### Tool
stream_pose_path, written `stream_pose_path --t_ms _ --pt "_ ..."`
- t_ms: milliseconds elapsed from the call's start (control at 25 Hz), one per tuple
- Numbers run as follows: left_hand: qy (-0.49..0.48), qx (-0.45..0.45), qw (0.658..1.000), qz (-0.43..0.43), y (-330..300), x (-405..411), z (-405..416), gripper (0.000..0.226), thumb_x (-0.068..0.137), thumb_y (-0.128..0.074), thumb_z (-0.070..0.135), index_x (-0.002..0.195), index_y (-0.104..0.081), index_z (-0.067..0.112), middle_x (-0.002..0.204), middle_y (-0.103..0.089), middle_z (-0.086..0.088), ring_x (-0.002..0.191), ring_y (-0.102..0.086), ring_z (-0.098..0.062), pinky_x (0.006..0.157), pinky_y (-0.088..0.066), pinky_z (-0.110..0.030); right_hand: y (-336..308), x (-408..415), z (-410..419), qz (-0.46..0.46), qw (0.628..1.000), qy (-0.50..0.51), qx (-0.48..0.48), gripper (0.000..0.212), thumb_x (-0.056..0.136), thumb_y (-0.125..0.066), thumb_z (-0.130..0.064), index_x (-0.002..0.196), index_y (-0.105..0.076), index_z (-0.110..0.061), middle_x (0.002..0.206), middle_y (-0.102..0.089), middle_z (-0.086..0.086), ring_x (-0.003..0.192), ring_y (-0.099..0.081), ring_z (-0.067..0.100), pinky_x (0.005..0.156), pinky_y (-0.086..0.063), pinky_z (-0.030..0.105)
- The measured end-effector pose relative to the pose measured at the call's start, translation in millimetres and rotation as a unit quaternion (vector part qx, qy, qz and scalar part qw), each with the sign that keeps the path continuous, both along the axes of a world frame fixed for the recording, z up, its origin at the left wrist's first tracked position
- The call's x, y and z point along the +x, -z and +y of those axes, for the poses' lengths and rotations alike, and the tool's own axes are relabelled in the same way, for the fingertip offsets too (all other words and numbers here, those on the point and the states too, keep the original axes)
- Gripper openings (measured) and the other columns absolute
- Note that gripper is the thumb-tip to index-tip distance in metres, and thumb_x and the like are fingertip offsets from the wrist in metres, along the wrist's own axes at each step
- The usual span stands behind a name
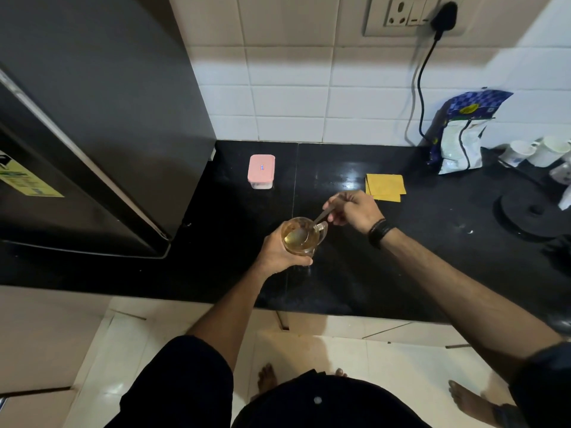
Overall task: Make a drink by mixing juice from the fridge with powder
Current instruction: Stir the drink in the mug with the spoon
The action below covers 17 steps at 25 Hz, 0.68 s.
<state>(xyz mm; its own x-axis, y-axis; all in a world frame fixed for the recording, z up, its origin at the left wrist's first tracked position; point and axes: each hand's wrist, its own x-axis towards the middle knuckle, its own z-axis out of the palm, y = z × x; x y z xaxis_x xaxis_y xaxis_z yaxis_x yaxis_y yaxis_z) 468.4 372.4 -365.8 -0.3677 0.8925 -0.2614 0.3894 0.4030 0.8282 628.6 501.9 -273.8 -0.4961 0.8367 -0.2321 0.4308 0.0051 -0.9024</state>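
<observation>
right hand [355, 210]: you pinch spoon [309, 228] handle, its axis slanting down-left into the glass
left hand [279, 253]: you grip glass [302, 237] on tabletop [401, 257]

I see a glossy black tabletop [432, 242], a white tiled wall [293, 88] with a socket panel [411, 15], and a pale tiled floor [401, 366].

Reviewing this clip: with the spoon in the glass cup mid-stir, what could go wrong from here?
1. The glass cup of amber juice is steadied only by the left hand; a hard stir might slop juice onto the black counter.
2. The right hand pinches the spoon high on its handle; that grip could slip and knock the glass.
</observation>
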Motion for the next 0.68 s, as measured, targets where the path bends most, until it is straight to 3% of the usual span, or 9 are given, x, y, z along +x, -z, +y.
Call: stream_pose_path --t_ms 80,160,280,360,440,520,680 --pt "0.002 0.004 1.0 0.003 1 1 1 0.086 0.045 -0.097 0.024 0.117 -0.055 0.039 0.109 -0.063 0.021 0.101 -0.057 0.008 0.08 -0.04 -0.008 3 7 1 0.031 0.999 0.016 0.003 0.025 0.101 -0.048 -0.012 0.092 -0.071 -0.007 0.07 -0.069 0.007 0.058 -0.063 0.009 0.059 -0.051 0.023" --pt "-0.001 0.009 1.0 0.005 1 0 1 0.087 0.044 -0.097 0.025 0.119 -0.056 0.037 0.111 -0.064 0.02 0.105 -0.058 0.005 0.085 -0.042 -0.011 8 11 -6 0.022 0.991 -0.032 0.125 0.021 0.101 -0.05 -0.017 0.097 -0.07 -0.012 0.077 -0.071 0.004 0.066 -0.066 0.007 0.065 -0.054 0.023" --pt "0.001 0.01 1.0 0.001 4 -1 1 0.091 0.043 -0.097 0.025 0.125 -0.058 0.031 0.114 -0.066 0.015 0.109 -0.061 -0.001 0.095 -0.048 -0.022 11 13 -20 -0.063 0.91 -0.224 0.343 0.019 0.1 -0.051 -0.019 0.106 -0.067 -0.013 0.093 -0.071 0.003 0.083 -0.066 0.012 0.075 -0.051 0.022" --pt "0.006 0.01 1.0 -0.001 5 -1 1 0.092 0.043 -0.097 0.025 0.126 -0.057 0.03 0.114 -0.067 0.013 0.109 -0.062 -0.002 0.098 -0.05 -0.026 13 9 -27 -0.125 0.869 -0.291 0.381 0.019 0.098 -0.05 -0.018 0.108 -0.064 -0.01 0.097 -0.068 0.006 0.087 -0.064 0.018 0.078 -0.051 0.028" --pt "0.007 0.012 1.0 -0.002 4 -2 1 0.092 0.043 -0.096 0.027 0.126 -0.057 0.03 0.114 -0.068 0.013 0.109 -0.062 -0.002 0.099 -0.051 -0.029 12 2 -29 -0.147 0.881 -0.281 0.352 0.016 0.098 -0.05 -0.019 0.101 -0.063 -0.011 0.091 -0.066 0.003 0.085 -0.064 0.019 0.073 -0.052 0.031" --pt "0.008 0.013 1.0 -0.003 4 -1 1 0.093 0.043 -0.096 0.028 0.127 -0.057 0.029 0.116 -0.067 0.012 0.111 -0.062 -0.005 0.101 -0.051 -0.033 9 -4 -25 -0.144 0.916 -0.243 0.284 0.016 0.099 -0.049 -0.02 0.092 -0.064 -0.016 0.082 -0.066 0.0 0.078 -0.066 0.017 0.066 -0.05 0.027" --pt "0.002 0.014 1.0 -0.003 4 -1 1 0.093 0.041 -0.096 0.03 0.125 -0.058 0.03 0.115 -0.067 0.014 0.11 -0.062 -0.003 0.1 -0.051 -0.032 5 -9 -13 -0.074 0.979 -0.117 0.152 0.022 0.099 -0.051 -0.015 0.087 -0.07 -0.014 0.079 -0.072 0.001 0.072 -0.07 0.012 0.069 -0.058 0.029"
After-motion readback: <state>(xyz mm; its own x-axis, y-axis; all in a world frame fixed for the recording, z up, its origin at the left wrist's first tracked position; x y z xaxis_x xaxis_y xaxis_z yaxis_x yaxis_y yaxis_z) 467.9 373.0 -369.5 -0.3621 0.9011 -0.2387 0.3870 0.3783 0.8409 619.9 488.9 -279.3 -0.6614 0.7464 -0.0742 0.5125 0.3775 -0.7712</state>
